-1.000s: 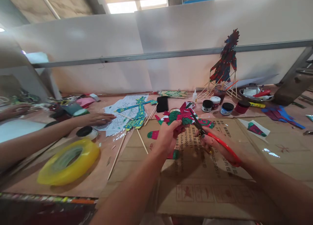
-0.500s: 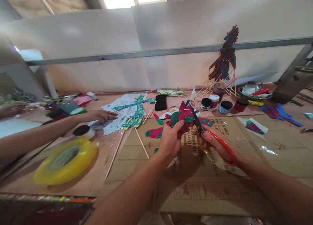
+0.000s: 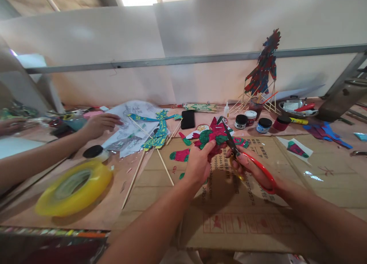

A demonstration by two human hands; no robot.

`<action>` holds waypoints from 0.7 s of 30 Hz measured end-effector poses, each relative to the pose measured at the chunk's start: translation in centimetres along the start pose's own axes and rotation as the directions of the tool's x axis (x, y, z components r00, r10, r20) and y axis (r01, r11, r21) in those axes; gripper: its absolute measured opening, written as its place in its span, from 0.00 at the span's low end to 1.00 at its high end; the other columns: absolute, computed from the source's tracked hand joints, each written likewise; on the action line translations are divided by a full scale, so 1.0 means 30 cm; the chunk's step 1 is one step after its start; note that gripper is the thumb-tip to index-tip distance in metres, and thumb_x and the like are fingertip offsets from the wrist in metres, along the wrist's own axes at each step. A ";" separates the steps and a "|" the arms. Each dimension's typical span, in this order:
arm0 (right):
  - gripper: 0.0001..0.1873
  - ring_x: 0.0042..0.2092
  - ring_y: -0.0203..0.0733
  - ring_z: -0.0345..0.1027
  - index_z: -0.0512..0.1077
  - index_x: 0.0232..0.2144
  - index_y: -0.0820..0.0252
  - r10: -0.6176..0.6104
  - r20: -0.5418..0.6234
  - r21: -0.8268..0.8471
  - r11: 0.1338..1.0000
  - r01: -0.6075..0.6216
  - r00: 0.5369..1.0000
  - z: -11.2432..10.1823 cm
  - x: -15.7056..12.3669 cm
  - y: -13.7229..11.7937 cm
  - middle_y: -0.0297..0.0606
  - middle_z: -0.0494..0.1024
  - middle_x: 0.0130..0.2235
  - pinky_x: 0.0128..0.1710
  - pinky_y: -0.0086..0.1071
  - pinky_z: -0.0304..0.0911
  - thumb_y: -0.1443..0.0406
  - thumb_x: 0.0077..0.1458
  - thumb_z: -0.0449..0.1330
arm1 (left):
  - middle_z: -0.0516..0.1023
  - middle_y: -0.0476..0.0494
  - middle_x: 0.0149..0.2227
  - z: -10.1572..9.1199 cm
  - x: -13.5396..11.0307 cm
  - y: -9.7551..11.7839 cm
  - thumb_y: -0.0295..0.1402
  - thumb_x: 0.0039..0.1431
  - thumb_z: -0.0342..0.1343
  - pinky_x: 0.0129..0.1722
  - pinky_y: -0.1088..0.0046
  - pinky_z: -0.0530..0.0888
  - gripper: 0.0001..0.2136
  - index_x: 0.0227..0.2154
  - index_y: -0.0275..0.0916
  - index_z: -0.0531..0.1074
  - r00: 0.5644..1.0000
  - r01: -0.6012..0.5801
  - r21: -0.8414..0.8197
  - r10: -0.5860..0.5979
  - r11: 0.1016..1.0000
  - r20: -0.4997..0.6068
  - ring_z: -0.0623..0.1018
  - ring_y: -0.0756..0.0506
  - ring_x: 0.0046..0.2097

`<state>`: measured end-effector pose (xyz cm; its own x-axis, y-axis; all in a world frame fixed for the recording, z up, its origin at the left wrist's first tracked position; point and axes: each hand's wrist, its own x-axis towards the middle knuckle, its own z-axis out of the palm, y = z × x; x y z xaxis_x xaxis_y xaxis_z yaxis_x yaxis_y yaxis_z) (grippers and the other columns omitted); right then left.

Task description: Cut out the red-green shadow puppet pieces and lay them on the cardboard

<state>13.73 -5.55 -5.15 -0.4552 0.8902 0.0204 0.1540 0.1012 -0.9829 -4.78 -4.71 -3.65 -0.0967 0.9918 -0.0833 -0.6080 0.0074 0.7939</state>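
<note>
My left hand [image 3: 200, 158] pinches a magenta and green painted paper cutout [image 3: 218, 132] between thumb and fingers, above the cardboard. In my right hand [image 3: 248, 166] are scissors [image 3: 269, 176] with red handles; their dark blades lie along the cutout's right side, and whether they touch it I cannot tell. Close by on the cardboard lies a magenta and green piece [image 3: 180, 155]. Further right, another painted piece [image 3: 297, 149] rests on white paper. A blue and yellow paper figure [image 3: 161, 130] with thin sticks lies to the left.
Flattened cardboard [image 3: 286, 218] covers the table before me. Paint jars [image 3: 264, 125] and a black phone [image 3: 188, 119] stand or lie behind it. At left are a yellow tape roll [image 3: 74, 187] and another person's hand [image 3: 104, 124] over paper sheets. A painted figure [image 3: 265, 65] stands at back right.
The other person's hand has moved up and left, and the paper sheets under it have shifted and lifted. My hands, the cutout and the scissors are almost unmoved.
</note>
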 end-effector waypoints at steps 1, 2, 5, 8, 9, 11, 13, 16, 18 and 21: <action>0.36 0.29 0.37 0.62 0.72 0.45 0.55 0.024 0.002 0.019 1.000 -0.024 1.000 0.001 -0.001 -0.003 0.33 0.70 0.31 0.29 0.32 0.63 0.30 0.61 0.57 | 0.86 0.45 0.31 0.000 0.000 0.000 0.37 0.37 0.80 0.34 0.69 0.80 0.19 0.31 0.37 0.80 1.000 -0.004 0.001 0.004 1.000 -0.003 0.87 0.40 0.33; 0.37 0.29 0.38 0.62 0.72 0.45 0.56 0.046 0.002 0.028 0.999 -0.046 0.999 0.001 -0.002 -0.007 0.33 0.70 0.31 0.29 0.32 0.63 0.30 0.60 0.58 | 0.86 0.45 0.31 0.000 -0.001 0.000 0.37 0.37 0.80 0.35 0.68 0.80 0.19 0.31 0.37 0.80 1.000 -0.008 0.002 0.008 1.000 -0.007 0.87 0.40 0.33; 0.37 0.30 0.39 0.63 0.73 0.47 0.56 0.066 -0.006 -0.003 0.998 -0.066 0.998 -0.002 -0.005 -0.017 0.34 0.72 0.32 0.31 0.34 0.64 0.30 0.60 0.59 | 0.86 0.44 0.32 0.000 -0.001 0.000 0.38 0.38 0.80 0.37 0.66 0.81 0.19 0.32 0.37 0.80 1.000 -0.017 0.019 0.017 1.000 -0.009 0.88 0.39 0.35; 0.35 0.32 0.41 0.64 0.73 0.46 0.55 0.061 -0.006 -0.031 0.998 -0.061 0.998 -0.006 -0.009 -0.021 0.35 0.72 0.32 0.33 0.35 0.66 0.31 0.61 0.59 | 0.86 0.43 0.31 0.000 -0.001 0.000 0.39 0.38 0.79 0.38 0.65 0.82 0.19 0.31 0.37 0.80 1.000 -0.020 0.038 0.020 0.999 -0.001 0.88 0.38 0.35; 0.35 0.32 0.41 0.64 0.73 0.46 0.54 0.063 -0.013 -0.030 0.998 -0.063 0.998 -0.006 -0.009 -0.020 0.35 0.72 0.32 0.32 0.36 0.66 0.31 0.61 0.59 | 0.86 0.43 0.30 0.001 -0.002 0.000 0.39 0.38 0.79 0.38 0.64 0.82 0.18 0.30 0.37 0.80 1.000 -0.019 0.040 0.019 0.999 0.001 0.88 0.38 0.35; 0.36 0.32 0.41 0.64 0.73 0.47 0.55 0.063 -0.024 -0.024 0.998 -0.064 0.998 -0.006 -0.009 -0.013 0.35 0.72 0.32 0.32 0.35 0.66 0.31 0.61 0.59 | 0.86 0.43 0.30 0.002 -0.002 0.001 0.39 0.38 0.79 0.39 0.64 0.82 0.18 0.30 0.38 0.80 1.000 -0.018 0.037 0.018 0.999 -0.001 0.88 0.38 0.35; 0.37 0.31 0.40 0.63 0.74 0.50 0.55 0.062 -0.029 -0.011 0.998 -0.062 0.998 -0.005 -0.007 -0.005 0.35 0.72 0.32 0.31 0.35 0.65 0.31 0.61 0.59 | 0.86 0.44 0.31 0.003 -0.003 0.001 0.38 0.38 0.79 0.39 0.65 0.82 0.18 0.30 0.38 0.80 1.000 -0.018 0.033 0.019 0.999 -0.009 0.87 0.39 0.34; 0.40 0.30 0.39 0.62 0.74 0.54 0.56 0.063 -0.021 -0.007 0.998 -0.063 0.998 -0.005 -0.006 -0.004 0.34 0.71 0.32 0.31 0.34 0.64 0.30 0.61 0.58 | 0.86 0.45 0.31 0.004 -0.003 0.001 0.37 0.37 0.79 0.37 0.66 0.81 0.18 0.30 0.38 0.79 1.000 -0.021 0.027 0.021 0.999 -0.020 0.87 0.39 0.34; 0.42 0.31 0.40 0.62 0.74 0.56 0.57 0.057 -0.010 -0.022 0.998 -0.057 0.998 -0.006 -0.006 -0.013 0.35 0.71 0.33 0.31 0.34 0.64 0.30 0.61 0.58 | 0.86 0.45 0.31 0.004 -0.004 0.002 0.37 0.37 0.79 0.37 0.66 0.81 0.18 0.30 0.37 0.80 1.000 -0.023 0.023 0.023 0.999 -0.018 0.87 0.40 0.34; 0.43 0.33 0.41 0.63 0.75 0.55 0.58 0.038 0.007 -0.053 0.998 -0.037 0.999 -0.008 -0.008 -0.027 0.36 0.72 0.33 0.33 0.35 0.65 0.29 0.61 0.58 | 0.85 0.45 0.29 0.004 -0.004 0.002 0.39 0.38 0.79 0.40 0.64 0.81 0.17 0.28 0.37 0.80 1.000 -0.024 0.033 0.024 0.999 -0.001 0.87 0.39 0.34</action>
<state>13.93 -5.74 -4.31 -0.4550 0.8903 -0.0178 0.2174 0.0916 -0.9718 -4.70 -4.82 -3.53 -0.1118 0.9916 -0.0650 -0.5793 -0.0119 0.8150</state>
